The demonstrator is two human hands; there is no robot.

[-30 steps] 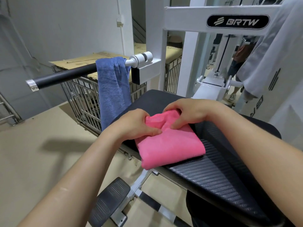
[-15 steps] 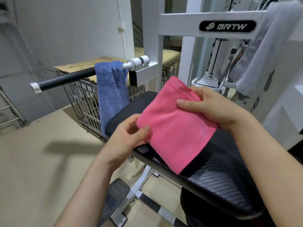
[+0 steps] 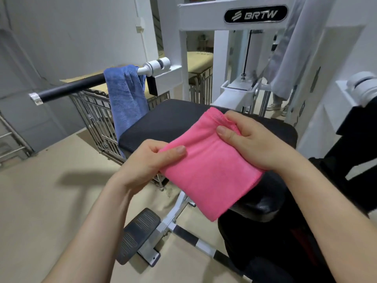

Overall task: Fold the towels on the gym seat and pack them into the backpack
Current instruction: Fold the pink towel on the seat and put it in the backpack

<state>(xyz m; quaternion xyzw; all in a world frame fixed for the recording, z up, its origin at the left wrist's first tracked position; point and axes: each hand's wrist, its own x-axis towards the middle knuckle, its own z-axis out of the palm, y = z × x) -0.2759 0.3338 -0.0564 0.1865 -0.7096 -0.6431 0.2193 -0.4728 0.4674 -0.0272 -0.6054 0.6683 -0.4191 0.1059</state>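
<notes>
Holding folded pink towel in air, near black seat. Left hand pinches left edge, thumb on top; right hand clamps far corner. Blue towel hangs over bar.

Pale grey-white wall on the left, with a thin white pipe running up it near the corner. Floor is flat beige, matte, with a soft shadow across it. White-painted machine frame fills the upper middle; a black oval badge on its crossbar reads BRTW. A black padded bar with a silver end cap juts left from the frame. Behind it, a metal wire cage topped with flat cardboard. A grey ribbed footplate sits low on a white strut. Light is even, indoor, no window seen.
</notes>
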